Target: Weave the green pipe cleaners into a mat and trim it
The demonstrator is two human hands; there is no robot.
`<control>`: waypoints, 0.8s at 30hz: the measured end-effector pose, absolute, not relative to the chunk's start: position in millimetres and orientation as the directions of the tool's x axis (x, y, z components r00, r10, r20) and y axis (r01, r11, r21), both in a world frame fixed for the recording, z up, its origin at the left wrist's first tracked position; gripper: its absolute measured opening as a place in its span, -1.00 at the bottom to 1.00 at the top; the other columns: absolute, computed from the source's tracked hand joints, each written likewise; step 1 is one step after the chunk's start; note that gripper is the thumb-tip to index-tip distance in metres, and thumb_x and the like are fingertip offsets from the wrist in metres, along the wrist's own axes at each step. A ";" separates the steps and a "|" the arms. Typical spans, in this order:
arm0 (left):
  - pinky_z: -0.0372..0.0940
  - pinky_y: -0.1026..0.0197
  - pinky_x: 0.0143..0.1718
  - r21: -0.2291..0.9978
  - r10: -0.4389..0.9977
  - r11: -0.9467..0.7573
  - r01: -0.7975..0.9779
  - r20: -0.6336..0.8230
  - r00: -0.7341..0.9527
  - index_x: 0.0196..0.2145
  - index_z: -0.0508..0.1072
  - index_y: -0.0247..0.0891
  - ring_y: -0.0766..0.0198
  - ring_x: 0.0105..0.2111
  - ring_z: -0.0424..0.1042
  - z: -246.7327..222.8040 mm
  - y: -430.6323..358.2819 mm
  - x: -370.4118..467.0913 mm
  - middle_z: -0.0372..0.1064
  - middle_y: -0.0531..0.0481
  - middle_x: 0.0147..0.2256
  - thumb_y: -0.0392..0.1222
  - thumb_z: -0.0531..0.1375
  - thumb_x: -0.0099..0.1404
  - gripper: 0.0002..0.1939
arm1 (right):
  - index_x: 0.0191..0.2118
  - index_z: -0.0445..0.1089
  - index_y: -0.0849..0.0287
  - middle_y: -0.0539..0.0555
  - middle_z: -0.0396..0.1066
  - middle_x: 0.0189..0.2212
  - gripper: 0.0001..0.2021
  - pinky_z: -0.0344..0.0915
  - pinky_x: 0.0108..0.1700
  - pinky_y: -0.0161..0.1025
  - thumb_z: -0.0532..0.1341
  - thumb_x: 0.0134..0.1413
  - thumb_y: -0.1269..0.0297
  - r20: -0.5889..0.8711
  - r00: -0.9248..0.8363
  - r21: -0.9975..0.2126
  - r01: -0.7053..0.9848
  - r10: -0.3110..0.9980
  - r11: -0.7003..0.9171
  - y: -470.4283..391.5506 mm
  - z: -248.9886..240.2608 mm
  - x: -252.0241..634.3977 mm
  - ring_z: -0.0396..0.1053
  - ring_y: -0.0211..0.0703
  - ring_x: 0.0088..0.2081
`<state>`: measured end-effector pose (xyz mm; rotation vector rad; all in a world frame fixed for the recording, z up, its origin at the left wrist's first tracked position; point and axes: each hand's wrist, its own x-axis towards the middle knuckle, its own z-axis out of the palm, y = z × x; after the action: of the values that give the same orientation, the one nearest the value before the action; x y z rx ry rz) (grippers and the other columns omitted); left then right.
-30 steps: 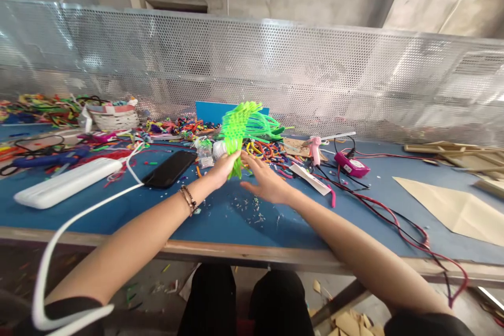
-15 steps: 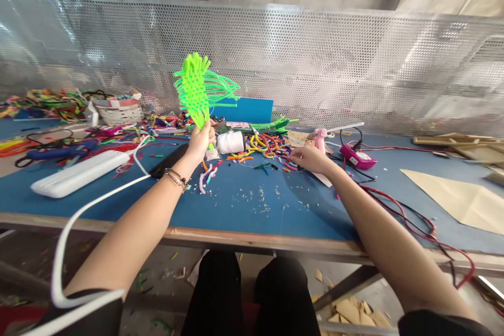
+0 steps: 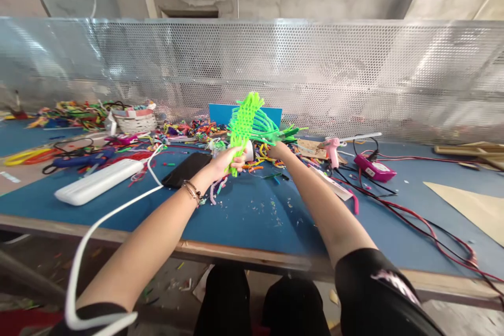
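Observation:
My left hand (image 3: 226, 161) is closed round the lower end of a woven bundle of bright green pipe cleaners (image 3: 244, 121), held tilted above the table. Darker green strands (image 3: 264, 127) fan out from its right side. My right hand (image 3: 279, 151) reaches in among the loose pipe-cleaner pieces, close to those strands and to a bunch of green pipe cleaners (image 3: 291, 133); its fingertips are hidden. A white spool (image 3: 249, 150) stands partly hidden behind my left hand. Short coloured pipe-cleaner pieces (image 3: 262, 156) lie between my hands.
At left are a white power bank (image 3: 100, 181), a black phone (image 3: 187, 169) and a white basket (image 3: 136, 119). A pink glue gun (image 3: 333, 152), a magenta box (image 3: 374, 168) and red and black cables (image 3: 409, 220) lie at right. A perforated metal screen (image 3: 315, 73) borders the back.
My left hand has brought the woven bundle right and lower. My right hand has moved left, away from beside the pink glue gun, towards the bundle. The whole view has shifted.

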<state>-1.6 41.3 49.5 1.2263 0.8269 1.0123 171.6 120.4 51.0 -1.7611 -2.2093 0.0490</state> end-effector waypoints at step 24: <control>0.02 0.49 -0.73 0.943 0.896 0.029 -0.332 0.123 0.426 -0.49 0.26 -0.30 0.56 -0.82 -0.15 42.6 47.6 0.1 -0.11 0.27 -0.75 -0.15 -0.01 0.34 -0.73 | -0.01 0.25 0.22 0.13 0.29 -0.05 -0.68 0.33 -0.12 -0.07 0.11 0.15 0.20 0.149 0.218 -0.697 0.715 0.964 -0.054 113.7 82.8 222.9 0.33 -0.14 -0.12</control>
<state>0.1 47.6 42.6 1.1779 0.6111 1.0447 222.9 113.7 82.8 -1.8280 -1.5561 0.4768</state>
